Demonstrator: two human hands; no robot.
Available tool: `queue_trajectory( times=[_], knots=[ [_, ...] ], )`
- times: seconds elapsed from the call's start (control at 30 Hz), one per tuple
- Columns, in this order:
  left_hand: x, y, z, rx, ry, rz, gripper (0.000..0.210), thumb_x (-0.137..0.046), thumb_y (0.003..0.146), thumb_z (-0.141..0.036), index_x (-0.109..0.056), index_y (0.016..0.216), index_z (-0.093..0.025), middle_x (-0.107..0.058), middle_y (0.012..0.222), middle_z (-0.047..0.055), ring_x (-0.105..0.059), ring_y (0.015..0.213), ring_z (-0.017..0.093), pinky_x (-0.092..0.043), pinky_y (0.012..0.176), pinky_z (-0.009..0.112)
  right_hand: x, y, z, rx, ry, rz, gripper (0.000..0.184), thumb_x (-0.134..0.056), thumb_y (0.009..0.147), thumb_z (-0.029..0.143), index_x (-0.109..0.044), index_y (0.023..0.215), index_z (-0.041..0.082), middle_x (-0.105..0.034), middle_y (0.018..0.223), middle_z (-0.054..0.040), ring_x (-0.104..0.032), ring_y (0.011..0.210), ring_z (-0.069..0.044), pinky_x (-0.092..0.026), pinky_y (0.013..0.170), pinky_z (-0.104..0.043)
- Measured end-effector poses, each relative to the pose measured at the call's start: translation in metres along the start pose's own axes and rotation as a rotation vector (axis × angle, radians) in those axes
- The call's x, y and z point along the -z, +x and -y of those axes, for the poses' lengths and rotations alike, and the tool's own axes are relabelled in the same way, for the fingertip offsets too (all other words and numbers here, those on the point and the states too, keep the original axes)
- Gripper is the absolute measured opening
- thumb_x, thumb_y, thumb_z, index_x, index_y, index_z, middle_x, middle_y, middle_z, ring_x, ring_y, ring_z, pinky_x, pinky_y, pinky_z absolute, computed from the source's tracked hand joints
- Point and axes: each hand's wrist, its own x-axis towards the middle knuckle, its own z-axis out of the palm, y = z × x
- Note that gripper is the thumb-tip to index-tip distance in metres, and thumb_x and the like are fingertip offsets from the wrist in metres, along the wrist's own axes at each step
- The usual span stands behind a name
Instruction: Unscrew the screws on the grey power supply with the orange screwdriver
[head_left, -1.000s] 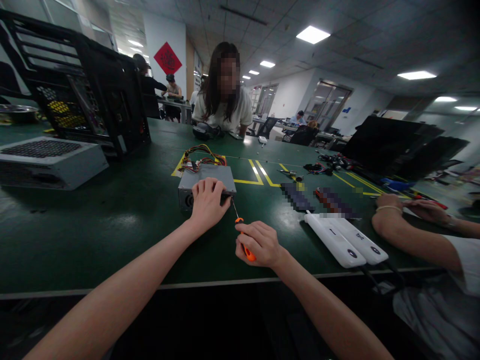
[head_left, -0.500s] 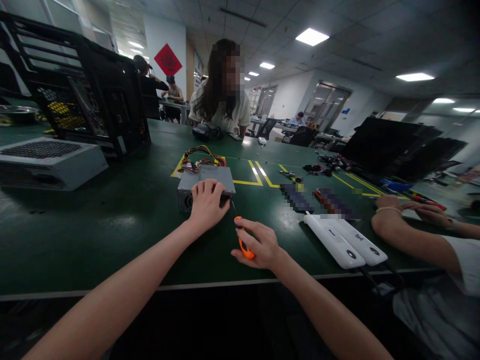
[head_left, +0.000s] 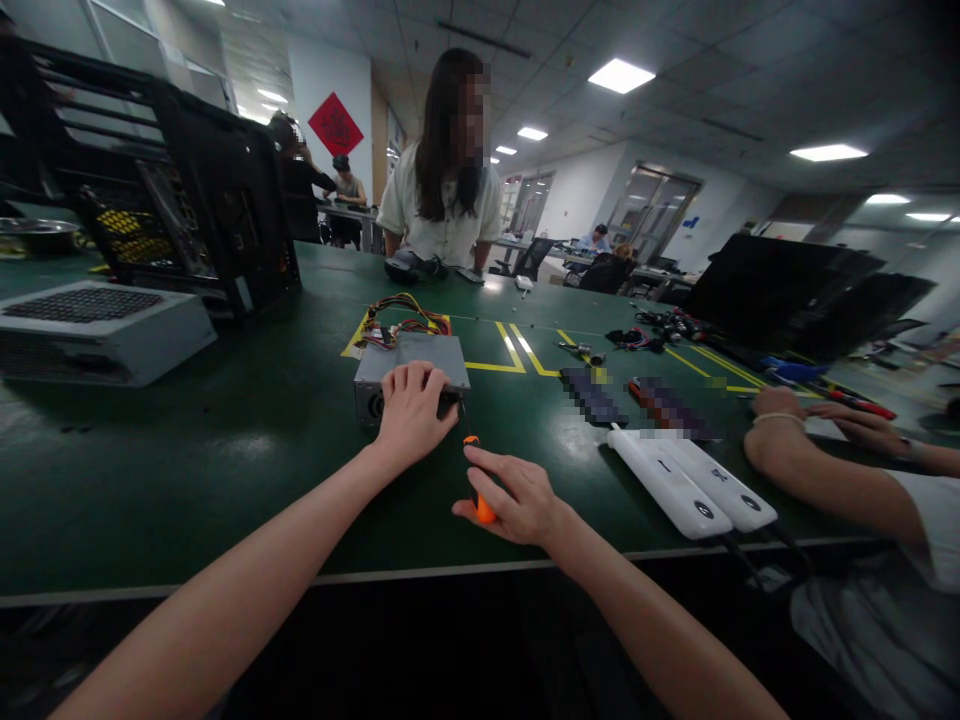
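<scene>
The left hand grips one grey box, partly covering its front; the right hand grips one screwdriver, tip indistinct. A second box is cut off.

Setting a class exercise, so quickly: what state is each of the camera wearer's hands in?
Left hand: curled over the metal box, holding it.
Right hand: holding the orange screwdriver.

The left hand covers a part of the front of the grey metal box with coloured cables. The tip of the slim orange-and-black screwdriver is too small to say if it touches. The right hand hides some of its handle. The pale grey box with mesh top is cut by the left edge, the co-worker's white sleeve by the right.
</scene>
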Motion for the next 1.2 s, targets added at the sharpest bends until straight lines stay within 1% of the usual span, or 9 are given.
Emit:
queue_trajectory(
  times=[0.13,0.27,0.43,0.67,0.77,0.83,1.0,1.07,1.2],
  knots=[
    [-0.001,0.000,0.000,0.006,0.008,0.003,0.027,-0.053,0.073,-0.031,-0.052,0.098,-0.020,-0.046,0.108,0.011,-0.039,0.100,0.029,-0.029,0.086,0.043,0.005,0.001,0.005,0.017,-0.057,0.099,0.026,-0.050,0.081,0.034,-0.053,0.098,0.015,-0.062,0.101,-0.0180,-0.063,0.085,-0.018,-0.051,0.060,-0.023],
    [-0.001,0.001,0.001,-0.006,0.024,0.006,0.028,-0.053,0.074,-0.033,-0.052,0.098,-0.019,-0.047,0.108,0.011,-0.040,0.099,0.029,-0.030,0.085,0.043,0.010,0.006,0.017,-0.035,-0.128,0.154,0.024,-0.054,0.081,0.030,-0.054,0.101,0.017,-0.060,0.108,-0.0184,-0.063,0.086,-0.017,-0.051,0.066,-0.024],
    [0.000,0.000,0.001,-0.017,0.010,0.009,0.028,-0.053,0.074,-0.031,-0.052,0.099,-0.019,-0.047,0.109,0.011,-0.039,0.100,0.029,-0.030,0.085,0.043,0.012,0.019,0.040,-0.261,-0.194,0.108,0.024,-0.056,0.081,0.029,-0.054,0.099,0.013,-0.063,0.105,-0.0186,-0.064,0.085,-0.019,-0.052,0.070,-0.027],
    [0.001,-0.002,0.002,-0.026,-0.006,0.002,0.028,-0.053,0.074,-0.029,-0.053,0.100,-0.020,-0.047,0.109,0.011,-0.040,0.101,0.029,-0.030,0.086,0.043,0.013,0.031,0.060,-0.534,-0.295,0.148,0.024,-0.048,0.086,0.027,-0.054,0.102,0.010,-0.063,0.098,-0.0171,-0.064,0.069,-0.017,-0.051,0.056,-0.025],
    [0.001,-0.002,0.002,-0.033,-0.001,0.003,0.029,-0.053,0.074,-0.029,-0.052,0.101,-0.020,-0.046,0.110,0.011,-0.039,0.102,0.029,-0.030,0.086,0.043,0.011,0.031,0.060,-0.641,-0.369,0.190,0.027,-0.040,0.090,0.032,-0.057,0.095,0.013,-0.063,0.077,-0.0097,-0.058,0.052,-0.014,-0.043,0.042,-0.024],
    [0.001,-0.002,0.002,-0.036,0.002,0.004,0.029,-0.053,0.074,-0.029,-0.052,0.101,-0.020,-0.047,0.110,0.011,-0.039,0.101,0.029,-0.030,0.085,0.043,0.010,0.030,0.059,-0.697,-0.396,0.205,0.034,-0.037,0.089,0.041,-0.058,0.090,0.014,-0.059,0.064,-0.0053,-0.055,0.046,-0.014,-0.039,0.040,-0.025],
    [-0.001,-0.002,0.003,-0.029,-0.004,0.001,0.029,-0.053,0.074,-0.029,-0.052,0.101,-0.019,-0.047,0.109,0.011,-0.039,0.101,0.029,-0.030,0.086,0.043,0.008,0.034,0.058,-0.826,-0.337,0.148,0.050,-0.038,0.079,0.061,-0.055,0.087,0.015,-0.056,0.058,-0.0032,-0.055,0.045,-0.016,-0.038,0.042,-0.026],
    [-0.001,-0.002,0.003,-0.031,-0.004,0.003,0.029,-0.053,0.074,-0.029,-0.052,0.101,-0.020,-0.047,0.109,0.011,-0.039,0.102,0.029,-0.030,0.086,0.043,0.006,0.037,0.059,-0.875,-0.282,0.134,0.044,-0.041,0.081,0.057,-0.053,0.085,0.015,-0.055,0.061,-0.0034,-0.055,0.048,-0.017,-0.040,0.043,-0.026],
    [-0.001,-0.002,0.004,-0.036,-0.011,0.003,0.029,-0.053,0.073,-0.029,-0.052,0.101,-0.020,-0.047,0.109,0.011,-0.039,0.103,0.029,-0.030,0.086,0.043,-0.003,0.040,0.062,-0.935,-0.163,0.107,0.015,-0.042,0.085,0.025,-0.051,0.089,0.014,-0.052,0.084,-0.0100,-0.058,0.065,-0.018,-0.047,0.050,-0.027]
  ],
)
